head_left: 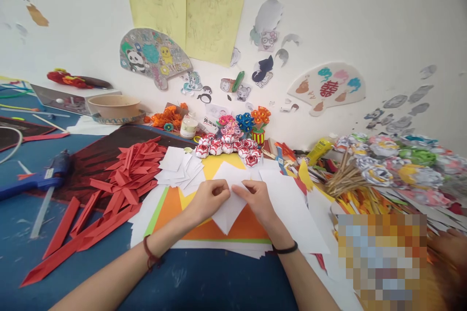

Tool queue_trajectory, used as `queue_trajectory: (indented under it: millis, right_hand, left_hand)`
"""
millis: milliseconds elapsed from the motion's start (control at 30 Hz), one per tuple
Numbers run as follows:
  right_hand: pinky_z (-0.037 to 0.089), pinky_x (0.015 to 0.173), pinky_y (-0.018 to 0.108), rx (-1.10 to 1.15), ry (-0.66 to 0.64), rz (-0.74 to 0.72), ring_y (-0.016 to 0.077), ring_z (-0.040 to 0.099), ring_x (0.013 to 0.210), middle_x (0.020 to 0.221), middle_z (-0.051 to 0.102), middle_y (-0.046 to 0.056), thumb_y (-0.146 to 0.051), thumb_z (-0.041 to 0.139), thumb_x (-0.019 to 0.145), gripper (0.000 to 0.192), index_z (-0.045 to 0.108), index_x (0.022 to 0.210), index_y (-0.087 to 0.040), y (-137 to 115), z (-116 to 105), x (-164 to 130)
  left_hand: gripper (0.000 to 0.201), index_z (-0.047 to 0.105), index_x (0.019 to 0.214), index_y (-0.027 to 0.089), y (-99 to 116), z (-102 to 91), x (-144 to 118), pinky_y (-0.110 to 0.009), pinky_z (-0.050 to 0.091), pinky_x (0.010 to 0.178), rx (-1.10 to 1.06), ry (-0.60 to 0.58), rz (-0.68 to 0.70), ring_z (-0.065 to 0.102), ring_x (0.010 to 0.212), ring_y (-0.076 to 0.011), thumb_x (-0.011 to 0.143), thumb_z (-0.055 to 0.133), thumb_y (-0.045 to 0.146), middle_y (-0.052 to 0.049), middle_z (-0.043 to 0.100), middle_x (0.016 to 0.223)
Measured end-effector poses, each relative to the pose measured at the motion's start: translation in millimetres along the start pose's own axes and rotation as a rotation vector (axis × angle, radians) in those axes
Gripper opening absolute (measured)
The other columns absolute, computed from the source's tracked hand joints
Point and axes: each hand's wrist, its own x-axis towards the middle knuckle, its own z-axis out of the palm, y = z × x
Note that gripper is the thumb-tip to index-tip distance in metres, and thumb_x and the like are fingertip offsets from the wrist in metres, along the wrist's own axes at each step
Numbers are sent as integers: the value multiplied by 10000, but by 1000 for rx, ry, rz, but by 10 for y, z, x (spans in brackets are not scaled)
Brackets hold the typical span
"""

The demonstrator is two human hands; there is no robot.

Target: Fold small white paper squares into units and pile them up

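A square sheet of white paper (226, 216) is turned like a diamond, one corner pointing toward me, with a faint crease down its lower part. My left hand (211, 199) pinches it on the left, fingers curled. From the other side my right hand (255, 199) grips the same sheet, its thumb on top near the middle. Beneath lie orange paper (171, 214) and larger white sheets (292, 204). Small white paper squares (182, 170) are piled just beyond my left hand.
Folded red paper strips (127, 170) and a blue glue gun (53, 175) lie left. Red-and-white paper flowers (228, 146) stand behind the sheets. To the right are wooden sticks (345, 175), colourful paper flowers (394, 155) and another person's hand (450, 248).
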Motion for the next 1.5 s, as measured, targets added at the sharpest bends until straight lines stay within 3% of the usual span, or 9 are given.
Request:
queue_trajectory:
  millis: [267, 367, 433, 567, 733, 833, 967, 1200, 1500]
  right_hand:
    - [277, 447, 222, 123, 259, 51, 99, 362, 486, 509, 407, -33, -394, 643, 732, 328, 510, 553, -153, 24, -180, 57]
    - [294, 457, 224, 162, 396, 57, 103, 386, 491, 527, 459, -27, -398, 661, 718, 298, 570, 602, -140, 103, -277, 102]
    - [298, 466, 223, 169, 405, 57, 103, 393, 501, 541, 478, -24, -396, 672, 712, 294, 584, 612, -134, 141, -289, 118]
    - [302, 477, 222, 174, 331, 35, 101, 406, 519, 555, 498, -23, -379, 677, 719, 292, 590, 596, -130, 155, -179, 109]
    - [356, 496, 221, 261, 216, 86, 110, 471, 545, 625, 581, 0, -357, 673, 728, 234, 649, 682, -128, 132, -111, 89]
    - [386, 499, 229, 236, 8, 183, 123, 512, 541, 631, 616, 17, -351, 673, 716, 229, 685, 741, -124, 117, -146, 81]
    - [434, 608, 255, 155, -245, 169, 155, 568, 655, 739, 671, 46, -345, 658, 723, 227, 712, 765, -129, 98, -121, 53]
    - [346, 517, 227, 61, -212, 119, 123, 474, 572, 634, 610, 9, -355, 584, 761, 257, 681, 673, -134, 96, -16, 42]
    - [291, 478, 214, 94, -228, 101, 94, 412, 506, 535, 507, -32, -256, 559, 725, 193, 601, 575, -142, 113, -64, 74]
  left_hand:
    - [180, 395, 533, 161, -36, -26, 16, -217, 243, 512, 79, -14, 48, 316, 519, -79, 706, 438, 186, 56, 344, 515]
    - [192, 396, 518, 164, -54, -85, 23, -220, 241, 508, 142, 35, 28, 330, 505, -82, 701, 452, 184, 55, 351, 500]
    - [175, 471, 566, 166, -76, -124, 39, -221, 266, 518, 152, 104, 23, 385, 520, -95, 734, 453, 210, 44, 432, 526]
    - [231, 614, 797, 175, -136, -126, 78, -230, 344, 567, 95, 186, 32, 499, 604, -129, 814, 458, 344, -4, 614, 714]
    - [268, 635, 738, 157, -230, -98, 111, -226, 347, 546, 27, 158, -15, 502, 604, -138, 787, 529, 398, -7, 590, 643]
    - [300, 622, 736, 147, -272, -147, 131, -222, 332, 522, -62, 236, -55, 502, 589, -134, 775, 548, 435, 0, 568, 617]
    - [318, 582, 669, 138, -257, -193, 137, -216, 321, 506, -151, 177, -40, 487, 567, -119, 757, 574, 444, 5, 551, 609]
    - [326, 545, 616, 144, -202, -92, 101, -209, 288, 483, -84, 82, 9, 433, 537, -97, 783, 536, 424, 34, 483, 552]
    - [331, 566, 600, 145, -224, -164, 130, -217, 278, 482, -29, 236, 15, 398, 531, -98, 762, 547, 433, 30, 458, 543]
